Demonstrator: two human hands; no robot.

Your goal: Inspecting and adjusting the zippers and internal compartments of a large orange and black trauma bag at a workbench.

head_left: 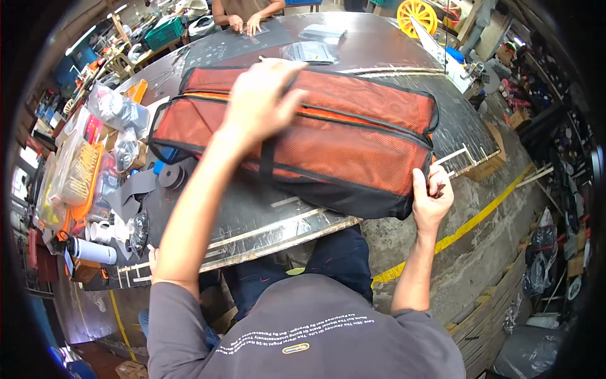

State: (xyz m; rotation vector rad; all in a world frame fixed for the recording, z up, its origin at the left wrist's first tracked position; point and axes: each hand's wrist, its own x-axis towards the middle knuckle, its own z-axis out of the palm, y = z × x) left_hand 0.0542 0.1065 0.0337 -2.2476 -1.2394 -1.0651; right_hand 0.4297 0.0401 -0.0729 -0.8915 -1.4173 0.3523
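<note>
A long bag (pixel 353 148) of orange-red mesh with black edging lies across the dark table in front of me. A zipper runs along its top, with bright orange showing through the narrow gap. My left hand (pixel 265 95) is over the bag's upper left part, slightly blurred, its thumb and fingers apart and nothing visible in it. At the bag's right end, my right hand (pixel 433 192) pinches the black-edged corner between thumb and fingers. The bag's near right corner hangs past the table edge.
Across the table (pixel 252 237) a person's hands (pixel 246 25) work on a flat piece. Clear plastic packets (pixel 309 54) lie beyond the bag. Black strap rolls (pixel 172 177), a white bottle (pixel 95 251) and plastic bags (pixel 117 107) crowd the left. A yellow wheel (pixel 416 17) stands at far right.
</note>
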